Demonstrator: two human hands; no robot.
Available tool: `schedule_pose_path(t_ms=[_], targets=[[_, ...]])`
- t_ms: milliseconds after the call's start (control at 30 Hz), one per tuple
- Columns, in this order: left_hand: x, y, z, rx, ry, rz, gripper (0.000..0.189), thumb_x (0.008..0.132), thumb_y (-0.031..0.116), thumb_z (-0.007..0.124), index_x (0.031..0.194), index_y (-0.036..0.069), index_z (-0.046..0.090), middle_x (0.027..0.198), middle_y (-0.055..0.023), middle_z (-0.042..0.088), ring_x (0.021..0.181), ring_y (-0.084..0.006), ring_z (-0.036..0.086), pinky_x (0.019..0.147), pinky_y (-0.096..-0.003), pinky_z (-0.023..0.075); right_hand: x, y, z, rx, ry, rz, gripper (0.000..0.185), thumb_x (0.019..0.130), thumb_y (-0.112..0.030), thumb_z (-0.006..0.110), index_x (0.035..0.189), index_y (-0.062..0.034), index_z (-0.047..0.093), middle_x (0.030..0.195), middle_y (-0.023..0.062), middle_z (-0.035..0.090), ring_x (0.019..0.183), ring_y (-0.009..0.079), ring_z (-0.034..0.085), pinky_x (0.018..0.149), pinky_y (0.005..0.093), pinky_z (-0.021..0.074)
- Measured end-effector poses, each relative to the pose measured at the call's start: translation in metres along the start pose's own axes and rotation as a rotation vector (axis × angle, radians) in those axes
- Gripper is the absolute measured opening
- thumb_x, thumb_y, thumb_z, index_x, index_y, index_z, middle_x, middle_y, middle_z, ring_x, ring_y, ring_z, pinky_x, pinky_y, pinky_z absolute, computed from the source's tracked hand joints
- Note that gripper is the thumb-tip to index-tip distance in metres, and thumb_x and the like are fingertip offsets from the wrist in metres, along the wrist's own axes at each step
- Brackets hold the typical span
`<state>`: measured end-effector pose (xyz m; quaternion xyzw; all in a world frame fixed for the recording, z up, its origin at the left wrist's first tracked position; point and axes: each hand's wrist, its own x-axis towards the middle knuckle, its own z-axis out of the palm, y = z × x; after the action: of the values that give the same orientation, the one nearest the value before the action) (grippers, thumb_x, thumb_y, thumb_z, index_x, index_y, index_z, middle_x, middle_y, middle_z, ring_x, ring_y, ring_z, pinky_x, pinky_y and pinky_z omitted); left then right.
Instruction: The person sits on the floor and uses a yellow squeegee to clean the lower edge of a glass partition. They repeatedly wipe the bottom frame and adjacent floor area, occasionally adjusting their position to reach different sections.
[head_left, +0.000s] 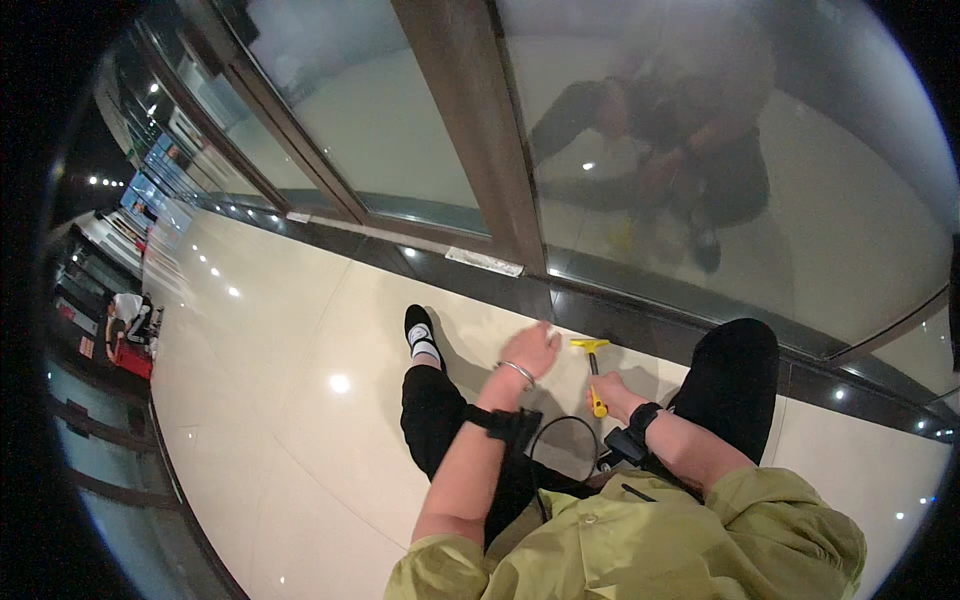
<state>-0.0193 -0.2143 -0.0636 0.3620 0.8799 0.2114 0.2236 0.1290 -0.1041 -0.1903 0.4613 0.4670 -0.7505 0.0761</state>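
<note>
My right hand (613, 396) grips a scraper (595, 366) by its handle. The tool has a yellow T-shaped head, a dark shaft and a yellow handle end, and its head points toward the dark floor border along the glass. To its left, my left hand (531, 351) is held over the pale floor, fingers bent and a little blurred. Whether anything small sits between those fingers cannot be made out. A metal bangle (519, 373) circles the left wrist. Both forearms carry black straps, and a black cable (568, 420) loops between them.
Framed glass panels (645, 150) rise just ahead, reflecting a crouching figure. A whitish strip (484, 261) lies at the foot of the brown frame (450, 112). Polished tiles (315, 450) extend left, where another person (133, 315) is beside a red object (133, 360). My knees flank the hands.
</note>
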Motion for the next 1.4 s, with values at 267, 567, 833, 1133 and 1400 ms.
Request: schedule_pose_path(t_ms=[267,567,833,1133,1400], targets=[[0.035,-0.016,-0.057,0.289,-0.203,0.079,0.032,0.09,0.032,0.05,0.098,0.003,0.062,0.085,-0.0196,0.067,0.084,-0.0369,0.065,0.074,-0.0476,0.0512,0.063,-0.004,0.037,-0.196,-0.031,-0.101,0.016,0.088,-0.015,0.054,0.09,0.0008,0.056,0.067,0.0086,0.057,0.05,0.0167,0.055,0.044,0.032,0.0442],[0.015,-0.003,-0.048,0.319,-0.376,0.419,0.025,0.085,0.024,0.055,0.088,0.001,0.065,0.078,-0.0196,0.066,0.078,-0.0365,0.066,0.066,-0.0456,0.0517,0.177,0.088,0.071,-0.63,0.03,-0.505,0.034,0.092,-0.024,0.056,0.117,-0.002,0.049,0.091,0.0139,0.063,0.086,0.0243,0.061,0.073,0.0377,0.0474],[0.003,-0.035,-0.069,0.313,-0.474,0.48,0.027,0.088,0.023,0.054,0.077,0.001,0.066,0.078,-0.0197,0.066,0.077,-0.0369,0.065,0.068,-0.0443,0.0519,0.17,0.031,0.132,-0.42,0.264,-0.33,0.042,0.091,-0.014,0.051,0.129,0.0012,0.045,0.093,0.0233,0.065,0.086,0.0392,0.063,0.069,0.043,0.0512],[0.021,-0.082,-0.082,0.366,-0.577,0.611,0.029,0.087,0.022,0.054,0.096,-0.004,0.061,0.086,-0.023,0.065,0.083,-0.0372,0.065,0.077,-0.0432,0.0507,0.138,0.05,0.188,-0.555,0.427,-0.456,0.046,0.09,-0.032,0.056,0.128,-0.0069,0.048,0.089,0.0112,0.06,0.076,0.0282,0.057,0.067,0.0381,0.0484],[0.028,-0.113,-0.109,0.385,-0.567,0.766,0.025,0.086,0.021,0.054,0.1,0.003,0.065,0.093,-0.0209,0.066,0.091,-0.0356,0.064,0.077,-0.0443,0.0507,0.126,0.013,0.198,-0.401,0.386,-0.237,0.045,0.09,-0.028,0.055,0.129,-0.0076,0.047,0.089,0.0122,0.061,0.075,0.0268,0.058,0.065,0.0372,0.0488]])
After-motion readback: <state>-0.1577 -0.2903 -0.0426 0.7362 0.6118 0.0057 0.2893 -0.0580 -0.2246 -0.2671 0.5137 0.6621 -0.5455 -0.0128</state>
